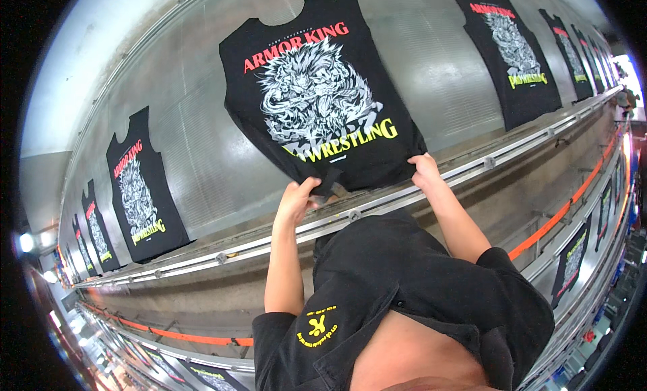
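Note:
A black shirt panel [320, 138] with a red, white-grey and yellow print lies on the long grey metal table [202, 182] in front of me. My left hand [296, 197] pinches its lower left corner, where the cloth is bunched and folded up. At the lower right corner, my right hand [423, 170] grips the cloth between thumb and fingers. The bottom edge between my hands is lifted a little toward me, while the neck end lies flat on the table.
Matching printed panels lie along the table, one to the left [140, 189] and one to the right [509, 61], with several more beyond. A metal rail [303, 228] with round knobs runs along the near edge. Behind me passes an orange strip [559, 212] beside another table of panels.

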A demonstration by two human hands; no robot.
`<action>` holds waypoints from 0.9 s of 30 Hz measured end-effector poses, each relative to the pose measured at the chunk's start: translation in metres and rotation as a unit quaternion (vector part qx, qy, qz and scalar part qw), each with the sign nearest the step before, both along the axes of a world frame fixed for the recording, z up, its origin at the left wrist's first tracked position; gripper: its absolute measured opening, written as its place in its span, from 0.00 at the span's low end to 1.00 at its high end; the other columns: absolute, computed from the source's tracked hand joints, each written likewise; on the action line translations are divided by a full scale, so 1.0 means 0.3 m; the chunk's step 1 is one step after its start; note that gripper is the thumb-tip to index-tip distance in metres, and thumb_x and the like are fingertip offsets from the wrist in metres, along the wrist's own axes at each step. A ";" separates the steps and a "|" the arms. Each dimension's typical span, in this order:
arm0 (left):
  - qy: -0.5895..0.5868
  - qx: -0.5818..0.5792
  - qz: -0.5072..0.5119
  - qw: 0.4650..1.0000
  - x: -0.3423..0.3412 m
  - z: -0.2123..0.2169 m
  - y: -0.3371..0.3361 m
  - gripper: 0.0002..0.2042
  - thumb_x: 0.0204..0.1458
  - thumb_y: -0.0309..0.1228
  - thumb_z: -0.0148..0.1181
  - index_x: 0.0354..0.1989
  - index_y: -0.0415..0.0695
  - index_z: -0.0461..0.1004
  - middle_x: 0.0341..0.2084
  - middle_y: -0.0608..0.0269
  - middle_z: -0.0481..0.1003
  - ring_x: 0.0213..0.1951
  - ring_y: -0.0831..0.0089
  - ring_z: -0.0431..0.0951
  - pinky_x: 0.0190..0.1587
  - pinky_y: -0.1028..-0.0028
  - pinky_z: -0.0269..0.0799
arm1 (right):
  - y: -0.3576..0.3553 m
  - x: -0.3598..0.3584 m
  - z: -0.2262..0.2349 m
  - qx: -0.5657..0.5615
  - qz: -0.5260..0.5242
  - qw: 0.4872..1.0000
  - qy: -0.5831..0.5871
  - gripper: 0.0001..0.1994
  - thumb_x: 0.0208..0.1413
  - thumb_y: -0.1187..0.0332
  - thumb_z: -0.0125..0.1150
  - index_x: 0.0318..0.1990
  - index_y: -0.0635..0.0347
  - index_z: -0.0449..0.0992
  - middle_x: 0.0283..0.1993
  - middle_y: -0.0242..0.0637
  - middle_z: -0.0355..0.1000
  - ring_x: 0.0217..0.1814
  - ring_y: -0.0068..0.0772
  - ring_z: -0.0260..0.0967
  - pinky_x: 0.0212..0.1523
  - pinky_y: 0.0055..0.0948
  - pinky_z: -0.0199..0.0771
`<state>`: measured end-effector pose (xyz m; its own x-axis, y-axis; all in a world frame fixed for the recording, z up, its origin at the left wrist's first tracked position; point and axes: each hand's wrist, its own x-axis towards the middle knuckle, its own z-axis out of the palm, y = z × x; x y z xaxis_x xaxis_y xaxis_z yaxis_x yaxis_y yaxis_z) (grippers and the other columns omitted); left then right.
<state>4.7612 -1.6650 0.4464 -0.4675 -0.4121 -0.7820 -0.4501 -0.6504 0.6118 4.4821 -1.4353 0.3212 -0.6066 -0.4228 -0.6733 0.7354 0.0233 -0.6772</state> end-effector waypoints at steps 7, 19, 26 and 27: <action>0.116 0.177 0.439 0.873 0.177 -0.334 0.123 0.21 0.53 0.31 0.50 0.56 0.38 0.65 0.57 0.53 0.68 0.57 0.55 0.69 0.60 0.51 0.64 | -0.154 0.103 0.095 -0.015 0.172 0.971 -0.167 0.32 0.56 0.52 0.63 0.57 0.73 0.67 0.58 0.55 0.67 0.59 0.45 0.67 0.59 0.37 0.67; 0.123 0.215 0.286 0.926 0.043 -0.290 0.015 0.17 0.55 0.32 0.61 0.53 0.45 0.72 0.45 0.63 0.78 0.45 0.65 0.79 0.45 0.64 0.74 | -0.276 0.084 0.167 -0.088 0.301 0.906 -0.284 0.22 0.57 0.65 0.63 0.57 0.64 0.69 0.57 0.42 0.72 0.55 0.38 0.72 0.59 0.36 0.70; 0.190 -0.180 0.324 0.909 -0.447 0.322 -0.687 0.19 0.52 0.39 0.64 0.48 0.41 0.73 0.40 0.54 0.75 0.43 0.64 0.73 0.43 0.65 0.72 | -0.938 -0.249 0.679 -0.246 0.202 0.945 -0.070 0.26 0.57 0.55 0.62 0.57 0.65 0.70 0.56 0.46 0.72 0.56 0.38 0.71 0.59 0.42 0.68; 0.252 -0.191 0.320 0.893 -0.462 0.559 -0.734 0.20 0.54 0.41 0.62 0.46 0.37 0.73 0.40 0.54 0.76 0.44 0.63 0.75 0.45 0.63 0.74 | -1.047 -0.287 0.860 -0.248 0.217 0.944 -0.011 0.27 0.56 0.54 0.63 0.56 0.65 0.71 0.56 0.48 0.72 0.57 0.39 0.71 0.60 0.43 0.67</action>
<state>4.6226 -1.8852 0.6140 -0.2924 -0.9133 -0.2834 0.3346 -0.3754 0.8644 4.3961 -1.7493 0.5793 -0.2910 -0.8950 -0.3381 0.7439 0.0105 -0.6682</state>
